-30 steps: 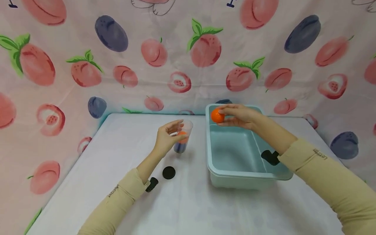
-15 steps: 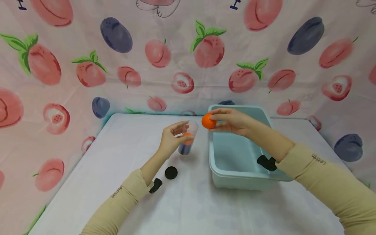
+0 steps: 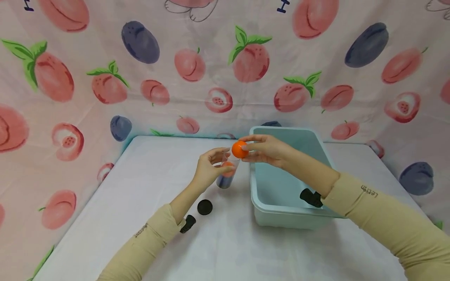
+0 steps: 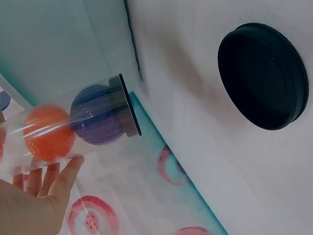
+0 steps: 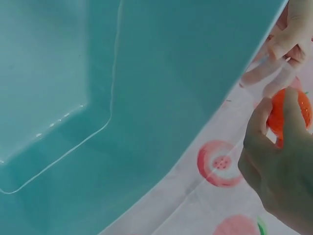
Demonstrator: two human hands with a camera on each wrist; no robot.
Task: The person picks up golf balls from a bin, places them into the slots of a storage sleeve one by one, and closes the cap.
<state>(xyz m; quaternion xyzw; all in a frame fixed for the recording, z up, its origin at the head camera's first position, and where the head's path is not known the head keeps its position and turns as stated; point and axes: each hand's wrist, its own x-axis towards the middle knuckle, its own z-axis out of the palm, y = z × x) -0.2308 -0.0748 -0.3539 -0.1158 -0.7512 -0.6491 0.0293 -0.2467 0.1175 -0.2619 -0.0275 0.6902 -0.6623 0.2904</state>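
Observation:
My left hand (image 3: pixel 207 168) grips a clear plastic tube (image 4: pixel 13 120), which tilts a little over the white table. Inside the tube, an orange ball (image 4: pixel 49 133) rests against a dark purple ball (image 4: pixel 98 115) at the black-capped bottom end (image 4: pixel 128 105). Between the fingertips of my right hand (image 3: pixel 268 151) is another orange ball (image 3: pixel 240 149), right at the tube's open top. The right wrist view shows this ball (image 5: pixel 304 113) with fingers bent around it, and the left hand (image 5: pixel 297 36) close beyond.
A pale blue-green plastic tub (image 3: pixel 295 210) stands on the right, beneath my right forearm. On the white table (image 3: pixel 225 249), a round black lid (image 3: pixel 204 207) lies near my left wrist. Behind hangs a fruit-print cloth (image 3: pixel 246 105).
My right hand has carried the orange ball leftward from over the tub to the tube's mouth. The left hand keeps its hold on the tube, and the view has shifted slightly.

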